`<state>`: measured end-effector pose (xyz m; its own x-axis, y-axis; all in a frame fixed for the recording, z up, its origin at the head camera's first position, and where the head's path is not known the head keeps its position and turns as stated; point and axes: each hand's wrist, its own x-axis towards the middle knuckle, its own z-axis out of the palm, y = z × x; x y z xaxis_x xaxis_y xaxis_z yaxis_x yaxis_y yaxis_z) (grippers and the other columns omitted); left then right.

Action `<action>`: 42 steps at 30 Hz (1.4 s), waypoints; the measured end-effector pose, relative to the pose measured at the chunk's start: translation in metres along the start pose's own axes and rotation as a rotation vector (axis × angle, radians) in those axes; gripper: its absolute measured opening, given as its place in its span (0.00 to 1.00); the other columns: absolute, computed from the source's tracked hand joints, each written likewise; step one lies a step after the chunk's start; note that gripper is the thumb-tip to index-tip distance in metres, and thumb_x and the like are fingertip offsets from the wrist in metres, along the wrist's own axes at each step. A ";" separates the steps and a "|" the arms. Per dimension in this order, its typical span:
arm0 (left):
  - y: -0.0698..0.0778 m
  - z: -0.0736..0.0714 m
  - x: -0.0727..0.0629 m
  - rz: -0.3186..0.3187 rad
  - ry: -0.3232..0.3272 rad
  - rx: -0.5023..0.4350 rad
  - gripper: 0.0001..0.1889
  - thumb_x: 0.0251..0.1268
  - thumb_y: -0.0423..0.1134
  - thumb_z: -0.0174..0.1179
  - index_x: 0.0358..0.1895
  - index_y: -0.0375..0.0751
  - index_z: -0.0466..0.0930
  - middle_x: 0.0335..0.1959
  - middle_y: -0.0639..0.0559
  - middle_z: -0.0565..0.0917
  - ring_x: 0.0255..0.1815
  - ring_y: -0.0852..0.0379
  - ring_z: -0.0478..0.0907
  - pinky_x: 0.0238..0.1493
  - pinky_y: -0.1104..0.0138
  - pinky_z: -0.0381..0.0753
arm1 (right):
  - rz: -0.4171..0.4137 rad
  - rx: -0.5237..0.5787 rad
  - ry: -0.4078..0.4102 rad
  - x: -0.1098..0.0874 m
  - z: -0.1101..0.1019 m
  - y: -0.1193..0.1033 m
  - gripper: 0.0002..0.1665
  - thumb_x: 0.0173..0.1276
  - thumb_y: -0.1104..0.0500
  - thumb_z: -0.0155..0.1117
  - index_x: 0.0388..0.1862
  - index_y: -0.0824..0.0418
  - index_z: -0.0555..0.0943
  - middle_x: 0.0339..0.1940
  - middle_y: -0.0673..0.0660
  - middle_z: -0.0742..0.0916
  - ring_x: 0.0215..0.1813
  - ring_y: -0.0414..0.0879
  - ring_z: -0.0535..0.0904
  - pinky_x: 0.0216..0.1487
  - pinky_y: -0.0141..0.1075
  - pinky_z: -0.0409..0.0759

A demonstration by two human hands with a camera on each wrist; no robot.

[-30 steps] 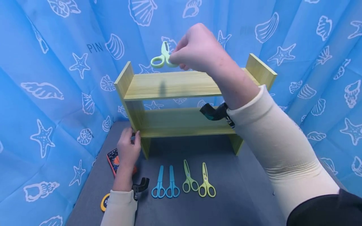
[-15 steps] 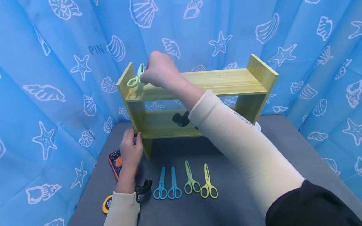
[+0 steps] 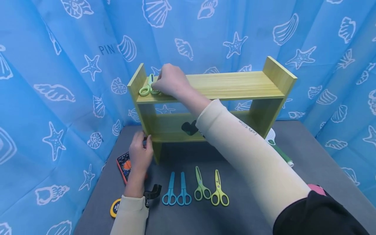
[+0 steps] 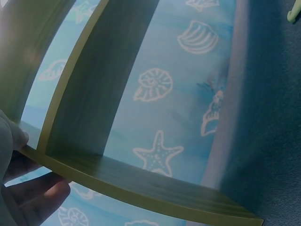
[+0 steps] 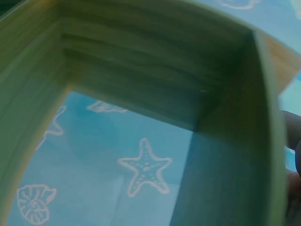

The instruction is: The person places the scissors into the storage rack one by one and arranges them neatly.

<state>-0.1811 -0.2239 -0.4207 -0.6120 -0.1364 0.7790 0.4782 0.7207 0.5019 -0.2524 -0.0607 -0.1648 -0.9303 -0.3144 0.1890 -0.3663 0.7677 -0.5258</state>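
My right hand (image 3: 173, 80) pinches a pair of light green scissors (image 3: 150, 81) by one handle loop, at the left end of the top board of a wooden shelf (image 3: 232, 85). The blades point up and back, and the scissors overlap the board. My left hand (image 3: 141, 151) holds the shelf's left side panel low down; in the left wrist view its thumb and fingers (image 4: 47, 193) straddle the panel edge (image 4: 117, 190). The right wrist view shows mostly the shelf's underside, with my right fingers (image 5: 294, 193) at its right edge and the scissors hidden.
In front of the shelf lie two blue scissors (image 3: 171, 184), green scissors (image 3: 199, 179) and yellow scissors (image 3: 217, 181). A multimeter (image 3: 124, 164) and a tape measure (image 3: 115, 208) lie left. A green-handled tool (image 3: 282, 153) and something pink (image 3: 317, 188) are right. A blue curtain (image 3: 211, 39) hangs behind.
My right hand has carried the light green scissors left and down from above the shelf to its top board's left end. My left hand has stayed on the side panel.
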 end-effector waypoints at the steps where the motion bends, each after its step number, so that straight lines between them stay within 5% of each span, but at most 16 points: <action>1: 0.000 0.000 0.000 0.000 -0.001 0.000 0.08 0.73 0.30 0.61 0.50 0.29 0.80 0.42 0.38 0.80 0.40 0.42 0.82 0.33 0.51 0.85 | -0.005 0.021 -0.008 -0.002 -0.002 0.000 0.17 0.65 0.54 0.68 0.18 0.56 0.79 0.16 0.48 0.79 0.19 0.40 0.70 0.23 0.31 0.68; 6: 0.001 0.001 0.000 0.001 0.002 0.003 0.08 0.74 0.31 0.61 0.49 0.29 0.80 0.41 0.38 0.80 0.39 0.42 0.82 0.31 0.50 0.85 | -0.063 0.135 -0.024 -0.021 -0.017 0.003 0.09 0.69 0.54 0.67 0.42 0.57 0.88 0.41 0.49 0.88 0.40 0.42 0.80 0.41 0.32 0.78; 10: 0.001 0.001 0.000 -0.007 0.005 0.004 0.08 0.74 0.31 0.61 0.49 0.29 0.80 0.41 0.38 0.81 0.39 0.43 0.82 0.32 0.50 0.86 | -0.127 0.227 -0.007 -0.040 -0.027 0.007 0.15 0.71 0.55 0.65 0.52 0.58 0.86 0.47 0.48 0.87 0.46 0.42 0.79 0.45 0.32 0.78; 25: 0.000 0.000 -0.002 -0.002 0.018 0.010 0.08 0.72 0.28 0.62 0.49 0.29 0.81 0.40 0.38 0.81 0.35 0.43 0.81 0.28 0.53 0.84 | -0.225 0.363 0.126 -0.127 -0.049 0.032 0.20 0.68 0.55 0.71 0.57 0.58 0.84 0.43 0.51 0.86 0.47 0.41 0.81 0.51 0.36 0.81; 33: 0.002 0.000 -0.002 -0.016 0.004 0.007 0.08 0.74 0.31 0.60 0.50 0.29 0.80 0.41 0.39 0.80 0.36 0.45 0.80 0.30 0.53 0.84 | -0.289 0.440 0.177 -0.166 -0.047 0.054 0.20 0.66 0.59 0.73 0.56 0.63 0.84 0.46 0.55 0.87 0.48 0.45 0.83 0.56 0.39 0.83; 42: 0.004 0.001 -0.001 -0.009 -0.003 0.006 0.09 0.74 0.31 0.60 0.51 0.30 0.80 0.42 0.39 0.80 0.38 0.45 0.81 0.32 0.51 0.84 | -0.292 0.406 0.189 -0.211 -0.036 0.085 0.24 0.64 0.61 0.75 0.59 0.61 0.83 0.52 0.51 0.86 0.52 0.43 0.82 0.57 0.35 0.81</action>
<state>-0.1787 -0.2202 -0.4195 -0.6178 -0.1407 0.7737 0.4691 0.7236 0.5062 -0.0876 0.0910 -0.2193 -0.7922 -0.3478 0.5015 -0.6077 0.3736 -0.7008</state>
